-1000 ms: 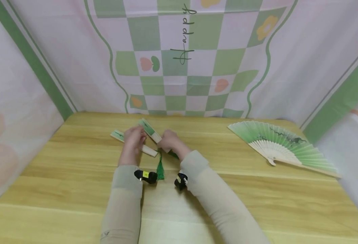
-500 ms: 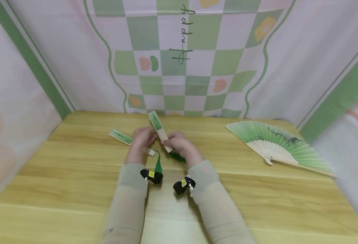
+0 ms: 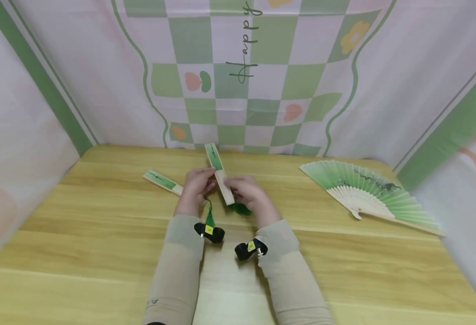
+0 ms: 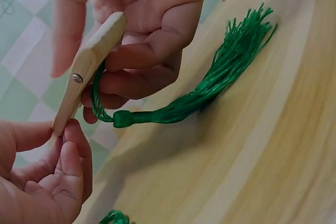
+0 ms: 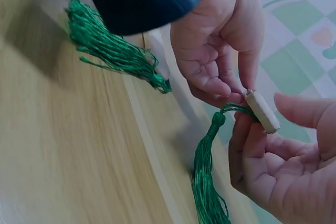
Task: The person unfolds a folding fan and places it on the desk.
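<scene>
A folded green-and-cream folding fan (image 3: 220,175) stands tilted above the table between both hands. My left hand (image 3: 196,189) pinches its slats between thumb and fingertips, just above the metal rivet (image 4: 77,78). At the handle end, the bent fingers of my right hand (image 3: 251,195) lie round it, with the thumb (image 4: 68,30) held slightly off. From that end hangs a green tassel (image 4: 210,85) on a cord passing by the right fingers. A second folded fan (image 3: 159,180) lies on the table, its handle hidden behind my left hand. Its own green tassel (image 5: 110,45) trails towards me.
A spread green fan (image 3: 372,194) lies at the right of the wooden table (image 3: 99,253). Along the back edge hangs a checked cloth (image 3: 229,113), with more cloth at both sides. Black cameras (image 3: 209,231) sit on the cuffs.
Both hands have moved to the right with the held fan, which has turned more upright. More of the second folded fan shows at its left end.
</scene>
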A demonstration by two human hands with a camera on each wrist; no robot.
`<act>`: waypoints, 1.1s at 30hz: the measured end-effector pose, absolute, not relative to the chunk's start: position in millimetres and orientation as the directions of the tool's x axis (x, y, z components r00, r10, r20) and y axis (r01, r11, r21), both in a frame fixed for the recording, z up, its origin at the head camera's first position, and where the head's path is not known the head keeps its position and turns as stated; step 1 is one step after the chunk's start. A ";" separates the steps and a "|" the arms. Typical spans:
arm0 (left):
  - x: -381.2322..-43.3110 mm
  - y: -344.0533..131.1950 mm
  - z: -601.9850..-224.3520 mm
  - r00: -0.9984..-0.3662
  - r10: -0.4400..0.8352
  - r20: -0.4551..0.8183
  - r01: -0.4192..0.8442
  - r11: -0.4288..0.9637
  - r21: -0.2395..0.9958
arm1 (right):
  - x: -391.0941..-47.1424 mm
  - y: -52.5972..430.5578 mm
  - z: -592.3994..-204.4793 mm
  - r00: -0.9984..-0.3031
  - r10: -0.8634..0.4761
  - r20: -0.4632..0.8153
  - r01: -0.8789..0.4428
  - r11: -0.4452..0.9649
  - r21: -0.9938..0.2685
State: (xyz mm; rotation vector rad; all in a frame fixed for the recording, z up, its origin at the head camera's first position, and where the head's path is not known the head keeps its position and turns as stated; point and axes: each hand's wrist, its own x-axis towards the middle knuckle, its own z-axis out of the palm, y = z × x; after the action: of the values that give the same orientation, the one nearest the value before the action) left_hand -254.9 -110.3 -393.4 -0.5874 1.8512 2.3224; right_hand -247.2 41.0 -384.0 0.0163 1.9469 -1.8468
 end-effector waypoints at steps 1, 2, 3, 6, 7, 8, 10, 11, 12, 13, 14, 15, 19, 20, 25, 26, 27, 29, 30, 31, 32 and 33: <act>-254.7 -109.1 -393.2 -0.920 -0.145 -0.365 -0.324 -0.243 0.914 | -247.4 42.7 -384.0 -0.901 -0.287 -0.326 0.315 0.085 -0.945; -254.5 -107.8 -393.2 -0.920 -0.142 -0.365 -0.325 -0.241 0.914 | -247.8 44.3 -384.1 -0.904 -0.276 -0.325 0.318 0.074 -0.945; -254.3 -106.4 -393.2 -0.922 -0.137 -0.363 -0.326 -0.234 0.916 | -248.1 45.6 -384.2 -0.908 -0.265 -0.326 0.320 0.066 -0.945; -253.7 -101.5 -392.9 -0.925 -0.119 -0.362 -0.333 -0.211 0.919 | -249.3 50.2 -385.2 -0.915 -0.231 -0.331 0.330 0.045 -0.943; -253.5 -99.7 -392.9 -0.926 -0.111 -0.361 -0.333 -0.209 0.919 | -249.7 51.7 -385.3 -0.917 -0.221 -0.333 0.333 0.035 -0.942; -253.3 -97.9 -393.0 -0.927 -0.103 -0.361 -0.335 -0.208 0.919 | -250.0 53.4 -385.5 -0.918 -0.212 -0.334 0.337 0.023 -0.941; -252.7 -94.3 -393.5 -0.928 -0.091 -0.361 -0.337 -0.206 0.919 | -250.3 57.2 -385.8 -0.920 -0.199 -0.337 0.344 0.000 -0.939; -252.4 -92.5 -394.0 -0.930 -0.085 -0.359 -0.336 -0.204 0.919 | -250.2 59.1 -385.8 -0.920 -0.197 -0.339 0.347 -0.009 -0.938; -252.0 -90.8 -394.7 -0.931 -0.080 -0.357 -0.335 -0.202 0.920 | -249.9 61.2 -385.4 -0.920 -0.194 -0.340 0.349 -0.016 -0.937; -251.9 -89.0 -395.5 -0.932 -0.077 -0.354 -0.333 -0.202 0.921 | -249.8 63.4 -385.6 -0.921 -0.196 -0.336 0.346 -0.020 -0.938; -252.0 -87.3 -396.7 -0.934 -0.074 -0.351 -0.331 -0.198 0.923 | -249.5 65.5 -385.8 -0.921 -0.198 -0.335 0.347 -0.025 -0.938; -251.9 -85.4 -398.0 -0.935 -0.070 -0.347 -0.328 -0.196 0.924 | -249.4 67.6 -386.2 -0.920 -0.200 -0.336 0.348 -0.027 -0.937; -253.0 -77.2 -403.2 -0.942 -0.059 -0.330 -0.313 -0.201 0.928 | -248.2 75.9 -389.3 -0.917 -0.201 -0.346 0.360 -0.037 -0.932; -253.2 -75.0 -404.5 -0.944 -0.053 -0.326 -0.309 -0.205 0.929 | -247.8 77.9 -390.7 -0.914 -0.198 -0.354 0.368 -0.042 -0.929; -251.8 -63.9 -406.8 -0.953 -0.018 -0.302 -0.292 -0.213 0.932 | -245.7 88.7 -395.4 -0.910 -0.196 -0.365 0.386 -0.079 -0.919; -251.4 -62.0 -406.9 -0.953 -0.010 -0.302 -0.293 -0.215 0.932 | -245.3 90.6 -395.9 -0.910 -0.193 -0.368 0.390 -0.087 -0.917; -250.8 -60.2 -406.9 -0.953 -0.004 -0.304 -0.296 -0.215 0.931 | -245.0 92.5 -396.1 -0.909 -0.195 -0.369 0.391 -0.088 -0.916; -249.7 -57.1 -406.8 -0.950 0.007 -0.312 -0.306 -0.215 0.927 | -244.0 96.3 -395.7 -0.907 -0.204 -0.370 0.393 -0.087 -0.915; -249.2 -55.7 -406.9 -0.948 0.011 -0.319 -0.314 -0.213 0.925 | -243.6 98.3 -395.4 -0.905 -0.205 -0.373 0.396 -0.082 -0.915; -248.8 -54.5 -406.7 -0.945 0.014 -0.326 -0.321 -0.213 0.923 | -243.1 100.1 -394.9 -0.904 -0.207 -0.375 0.398 -0.081 -0.914; -248.5 -53.3 -406.5 -0.943 0.018 -0.332 -0.328 -0.211 0.921 | -242.6 101.9 -394.4 -0.903 -0.212 -0.375 0.399 -0.084 -0.913; -248.3 -52.3 -406.5 -0.942 0.021 -0.334 -0.331 -0.210 0.920 | -242.1 103.6 -394.0 -0.901 -0.217 -0.375 0.400 -0.081 -0.913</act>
State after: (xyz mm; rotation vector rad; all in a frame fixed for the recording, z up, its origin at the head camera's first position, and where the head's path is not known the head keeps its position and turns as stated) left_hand -248.3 -52.3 -406.5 -0.3676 1.8115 2.2495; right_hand -242.1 103.6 -394.0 0.1970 1.7913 -2.0336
